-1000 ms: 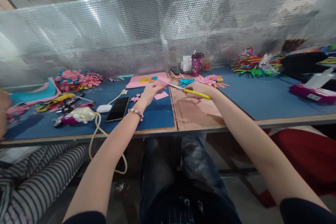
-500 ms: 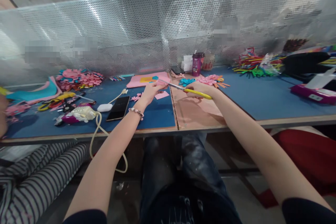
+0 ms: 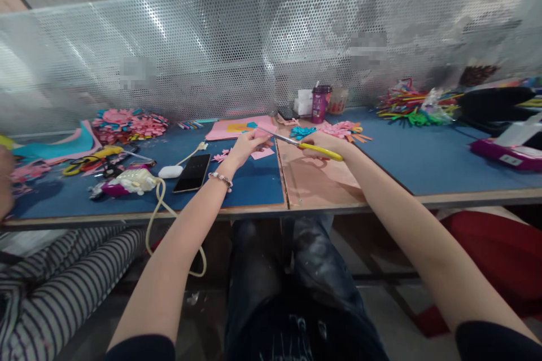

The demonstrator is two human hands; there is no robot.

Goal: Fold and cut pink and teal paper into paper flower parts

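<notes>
My left hand [image 3: 242, 148] pinches a small pink paper piece [image 3: 259, 134] above the blue table mat. My right hand [image 3: 324, 144] grips yellow-handled scissors [image 3: 305, 145], whose blades point left and meet the pink piece. A loose pink paper scrap [image 3: 261, 153] lies on the mat just below the blades. A beaded bracelet [image 3: 220, 179] sits on my left wrist.
A black phone [image 3: 192, 172], white earbud case [image 3: 170, 171] and a glue gun with cable [image 3: 127, 183] lie at left. Pink paper flowers [image 3: 127, 124], pink sheets [image 3: 237, 127], a purple cup [image 3: 319, 102] and coloured strips [image 3: 406, 102] line the back. A person in striped clothing [image 3: 51, 282] sits left.
Both hands stay almost in place; the view has shifted slightly.
</notes>
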